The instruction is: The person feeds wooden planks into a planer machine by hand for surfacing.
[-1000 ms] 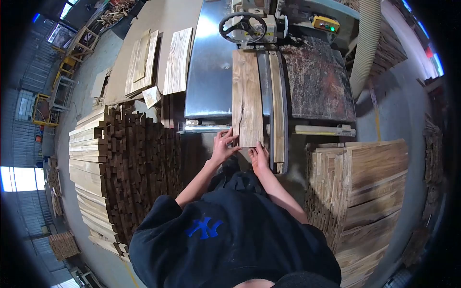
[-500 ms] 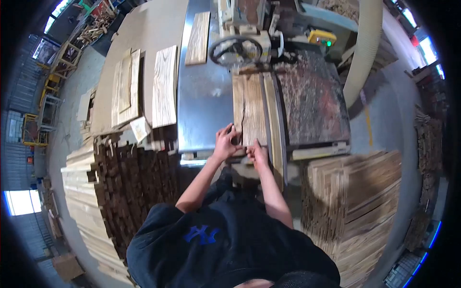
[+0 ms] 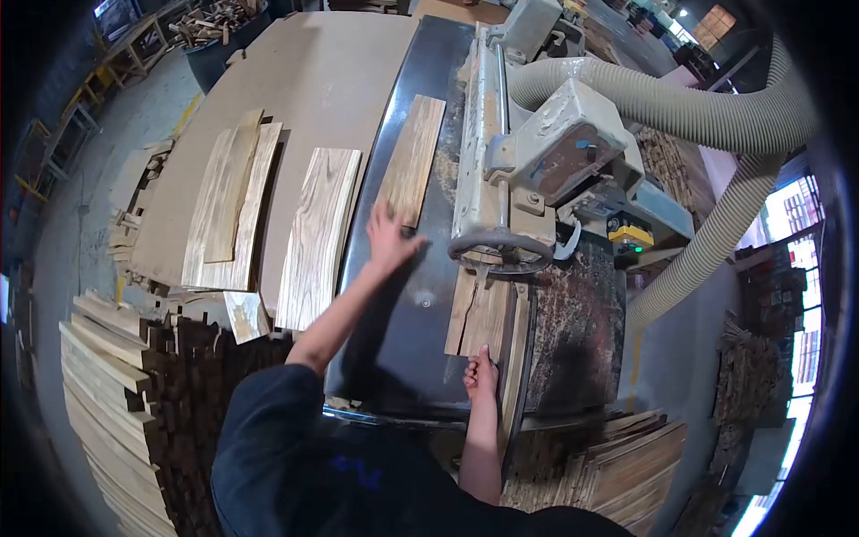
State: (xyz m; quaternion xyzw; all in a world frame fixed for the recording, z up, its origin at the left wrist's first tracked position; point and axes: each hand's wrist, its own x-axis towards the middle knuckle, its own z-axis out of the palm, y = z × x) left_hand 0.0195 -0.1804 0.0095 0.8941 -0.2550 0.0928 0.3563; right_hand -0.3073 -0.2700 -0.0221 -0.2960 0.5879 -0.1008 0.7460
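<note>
Shows light-brown grain and a dark lengthwise crack on a flat wooden board (image 3: pixel 480 322), lying toward the near edge of the grey metal worktop (image 3: pixel 412 309), its far part beneath the black handwheel (image 3: pixel 501 251). Counts two boards on this worktop, including an uncracked light-brown board (image 3: pixel 413 157) farther left. Has the cracked board's near right corner at the thumb of the curled right hand (image 3: pixel 480 375); cannot tell whether pinched. Spreads the left hand (image 3: pixel 390 240), unclenched, at the uncracked board's near end.
</note>
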